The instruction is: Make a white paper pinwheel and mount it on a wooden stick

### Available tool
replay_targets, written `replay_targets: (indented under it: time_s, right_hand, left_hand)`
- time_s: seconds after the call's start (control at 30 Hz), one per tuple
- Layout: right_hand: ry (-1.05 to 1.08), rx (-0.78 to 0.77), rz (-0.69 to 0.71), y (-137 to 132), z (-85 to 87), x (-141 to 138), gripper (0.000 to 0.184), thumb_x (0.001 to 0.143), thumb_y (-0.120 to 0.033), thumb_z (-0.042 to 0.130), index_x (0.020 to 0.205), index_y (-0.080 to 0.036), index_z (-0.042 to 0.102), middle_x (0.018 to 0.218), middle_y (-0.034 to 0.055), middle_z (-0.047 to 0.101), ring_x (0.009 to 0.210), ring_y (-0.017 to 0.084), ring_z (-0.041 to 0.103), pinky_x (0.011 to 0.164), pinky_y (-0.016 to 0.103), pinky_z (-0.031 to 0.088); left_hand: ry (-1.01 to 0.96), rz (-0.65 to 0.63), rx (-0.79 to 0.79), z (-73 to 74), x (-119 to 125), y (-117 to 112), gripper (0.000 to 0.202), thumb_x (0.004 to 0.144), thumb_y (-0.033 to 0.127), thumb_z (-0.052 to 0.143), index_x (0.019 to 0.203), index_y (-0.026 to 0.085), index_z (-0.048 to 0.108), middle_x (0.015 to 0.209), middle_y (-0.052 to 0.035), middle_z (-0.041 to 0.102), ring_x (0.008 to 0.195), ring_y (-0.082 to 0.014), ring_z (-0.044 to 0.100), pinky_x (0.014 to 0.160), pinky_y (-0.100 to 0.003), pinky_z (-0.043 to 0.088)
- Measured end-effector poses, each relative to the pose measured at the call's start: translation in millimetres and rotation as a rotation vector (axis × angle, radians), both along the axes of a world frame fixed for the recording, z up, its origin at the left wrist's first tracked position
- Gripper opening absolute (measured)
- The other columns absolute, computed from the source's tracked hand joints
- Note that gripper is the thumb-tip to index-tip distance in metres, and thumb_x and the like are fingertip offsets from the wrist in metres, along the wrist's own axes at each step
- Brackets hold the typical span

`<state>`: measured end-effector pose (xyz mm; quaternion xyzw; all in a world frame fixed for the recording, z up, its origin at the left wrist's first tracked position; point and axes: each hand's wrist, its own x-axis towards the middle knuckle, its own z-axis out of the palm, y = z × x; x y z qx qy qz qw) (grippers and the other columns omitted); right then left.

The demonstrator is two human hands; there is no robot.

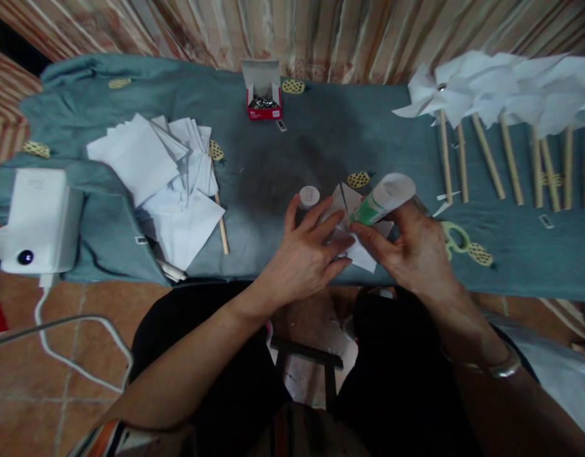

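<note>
My right hand [416, 247] grips a green and white glue stick [382, 199], tilted with its lower end against a square of white paper [363, 257]. Slits run in from the paper's corners. My left hand [316, 254] lies over the left part of that paper with its fingers spread, pressing it to the cloth. A round white cap [309, 196] stands just beyond the left hand's fingertips. Close to the right hand are the pale green handles of scissors [457, 238]; their blades are hidden.
Loose white paper squares [149, 165] are heaped at left beside a wooden stick [223, 233]. An open red box [264, 113] of small metal pieces stands at the back. Several paper pinwheels [492, 89] on sticks lie at right. A white device [39, 222] with a cable sits far left.
</note>
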<state>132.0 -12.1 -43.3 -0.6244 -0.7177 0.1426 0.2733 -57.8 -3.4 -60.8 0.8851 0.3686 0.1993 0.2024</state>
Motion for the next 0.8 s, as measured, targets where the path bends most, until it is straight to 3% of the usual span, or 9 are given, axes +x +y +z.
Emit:
replay_targets:
  time_s: [0.43, 0.63, 0.8]
  right_hand:
    - [-0.026, -0.015, 0.189, -6.5, 3.6, 9.9, 0.033, 0.091, -0.040, 0.054, 0.117, -0.021, 0.058, 0.109, 0.0115, 0.068, 0.091, 0.028, 0.067, 0.074, 0.040, 0.055]
    - [-0.033, -0.004, 0.209, -6.8, 5.4, 11.2, 0.032, 0.091, -0.040, 0.055, 0.115, -0.020, 0.059, 0.106, 0.0131, 0.069, 0.099, 0.032, 0.066, 0.078, 0.045, 0.056]
    - [0.004, -0.043, 0.194, -5.1, 7.0, 11.8, 0.028, 0.089, -0.040, 0.057, 0.110, -0.021, 0.062, 0.103, 0.0127, 0.069, 0.097, 0.032, 0.067, 0.072, 0.044, 0.057]
  left_hand:
    - [0.017, 0.025, 0.029, 1.6, 0.2, 0.3, 0.025, 0.088, 0.037, 0.057, 0.108, 0.032, 0.069, 0.134, -0.0029, 0.058, 0.139, -0.0353, 0.033, 0.116, -0.065, 0.003]
    - [0.092, 0.010, 0.095, -0.1, -0.8, -0.5, 0.031, 0.091, 0.041, 0.050, 0.115, 0.032, 0.067, 0.136, -0.0037, 0.056, 0.139, -0.0367, 0.032, 0.114, -0.068, 0.005]
    - [0.128, 0.013, 0.124, -1.2, -0.8, -1.7, 0.031, 0.092, 0.044, 0.048, 0.115, 0.033, 0.067, 0.136, -0.0034, 0.055, 0.140, -0.0359, 0.030, 0.114, -0.068, 0.007]
